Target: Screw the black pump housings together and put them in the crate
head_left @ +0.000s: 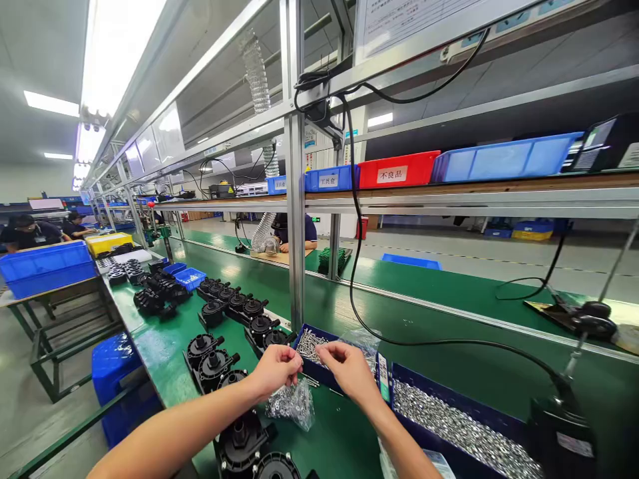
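My left hand point(277, 368) is closed in a pinch above a clear plastic bag point(294, 404) of small shiny metal parts. Close by on the right, my right hand point(347, 370) has thumb and forefinger pressed together at the front of a blue bin of long metal screws point(309, 344). Whatever either pinch holds is too small to make out. A few loose screws point(310, 382) lie on the green bench between the hands. Black round housings with side spouts point(214, 364) stand in rows to the left of my left hand and below it.
A blue bin of small metal nuts or washers point(459, 426) stands at the right, beside a black electric tool point(562, 426) with a cable point(439, 342). An aluminium post point(296, 266) rises behind my hands. Co-workers sit farther off. A blue stool point(116, 379) is at the left.
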`<state>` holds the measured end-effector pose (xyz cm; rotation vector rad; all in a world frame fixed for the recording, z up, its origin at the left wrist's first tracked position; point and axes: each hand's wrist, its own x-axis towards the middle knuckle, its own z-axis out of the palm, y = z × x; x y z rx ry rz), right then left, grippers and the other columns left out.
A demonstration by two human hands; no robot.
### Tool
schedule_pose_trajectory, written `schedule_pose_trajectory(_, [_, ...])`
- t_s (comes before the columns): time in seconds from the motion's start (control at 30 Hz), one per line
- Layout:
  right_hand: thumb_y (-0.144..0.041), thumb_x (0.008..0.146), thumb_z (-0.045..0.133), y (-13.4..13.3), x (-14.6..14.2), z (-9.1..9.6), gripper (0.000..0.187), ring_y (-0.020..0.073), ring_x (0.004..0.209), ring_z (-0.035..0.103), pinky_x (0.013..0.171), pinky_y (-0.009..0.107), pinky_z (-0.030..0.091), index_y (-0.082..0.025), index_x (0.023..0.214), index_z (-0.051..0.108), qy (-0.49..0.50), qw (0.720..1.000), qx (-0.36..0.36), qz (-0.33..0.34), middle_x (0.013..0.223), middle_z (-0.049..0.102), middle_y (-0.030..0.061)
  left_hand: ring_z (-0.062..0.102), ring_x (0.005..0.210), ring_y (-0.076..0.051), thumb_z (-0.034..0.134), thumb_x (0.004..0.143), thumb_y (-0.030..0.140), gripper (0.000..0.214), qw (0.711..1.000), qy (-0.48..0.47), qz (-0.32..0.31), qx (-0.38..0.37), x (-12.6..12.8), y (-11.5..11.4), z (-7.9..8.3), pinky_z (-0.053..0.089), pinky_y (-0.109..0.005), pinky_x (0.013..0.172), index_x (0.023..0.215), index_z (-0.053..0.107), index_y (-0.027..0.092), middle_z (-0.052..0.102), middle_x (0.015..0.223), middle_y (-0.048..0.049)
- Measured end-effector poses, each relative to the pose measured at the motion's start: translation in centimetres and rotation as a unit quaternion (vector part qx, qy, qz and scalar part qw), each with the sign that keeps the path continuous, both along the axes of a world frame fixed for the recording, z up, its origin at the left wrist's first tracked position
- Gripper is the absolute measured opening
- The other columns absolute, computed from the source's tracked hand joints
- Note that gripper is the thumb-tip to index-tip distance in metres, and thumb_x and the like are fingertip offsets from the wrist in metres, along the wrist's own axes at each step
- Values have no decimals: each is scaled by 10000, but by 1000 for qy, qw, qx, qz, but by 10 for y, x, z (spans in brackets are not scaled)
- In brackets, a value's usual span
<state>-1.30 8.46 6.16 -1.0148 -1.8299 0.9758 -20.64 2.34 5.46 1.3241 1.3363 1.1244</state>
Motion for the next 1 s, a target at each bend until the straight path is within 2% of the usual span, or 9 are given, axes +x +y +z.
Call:
schedule_pose_trajectory(0.13, [-733, 808, 631, -16, -17, -4, 580, 168, 555, 519, 527, 279, 391, -166, 701, 690, 84, 994, -67, 16, 641, 645, 43, 470, 465, -83, 696, 740, 659, 513, 998, -51, 25, 28, 2, -13, 14, 330, -230, 472, 725, 617, 153, 580, 593, 8])
schedule_pose_trajectory(0.2, [-771, 766, 663, -21, -22, -7, 608, 157, 520, 494, 492, 271, 367, -170, 678, 682, 114, 988, -103, 17, 617, 634, 40, 473, 467, -78, 726, 727, 644, 507, 996, -69, 37, 36, 2, -15, 16, 320, -226, 458, 717, 624, 147, 606, 635, -8])
schedule_pose_trajectory(0.3, [-798, 700, 713, -25, -28, -11, 621, 156, 524, 497, 489, 267, 374, -179, 673, 678, 150, 978, -144, 13, 635, 650, 44, 481, 466, -73, 761, 698, 630, 504, 994, -86, 50, 38, 0, -17, 18, 308, -216, 426, 711, 632, 142, 634, 699, -26])
schedule_pose_trajectory(0.43, [-796, 640, 766, -27, -33, -15, 622, 151, 532, 484, 498, 265, 370, -181, 653, 668, 185, 967, -176, 4, 625, 642, 36, 500, 472, -84, 780, 685, 627, 506, 993, -93, 53, 38, 0, -18, 19, 324, -209, 410, 714, 651, 139, 637, 678, -29])
schedule_pose_trajectory(0.7, [-696, 633, 848, -28, -37, -23, 537, 135, 549, 469, 511, 256, 363, -186, 657, 683, 237, 943, -233, 1, 616, 617, 3, 538, 483, -102, 779, 684, 635, 522, 993, -88, 60, 45, 1, -19, 20, 361, -212, 403, 727, 683, 124, 673, 715, -56])
schedule_pose_trajectory(0.8, [-607, 647, 889, -31, -39, -24, 491, 112, 527, 463, 489, 235, 363, -176, 642, 652, 257, 919, -298, 13, 621, 603, -5, 550, 491, -108, 784, 690, 593, 482, 993, -87, 65, 45, 1, -20, 20, 377, -213, 408, 724, 700, 119, 682, 716, -62])
schedule_pose_trajectory(1.0, [-419, 692, 943, -35, -44, -22, 404, 43, 491, 448, 437, 129, 365, -151, 776, 654, 300, 846, -438, 43, 672, 608, -16, 556, 492, -112, 782, 692, 548, 441, 991, -104, 79, 42, 0, -19, 26, 401, -218, 416, 698, 704, 114, 696, 730, -81])
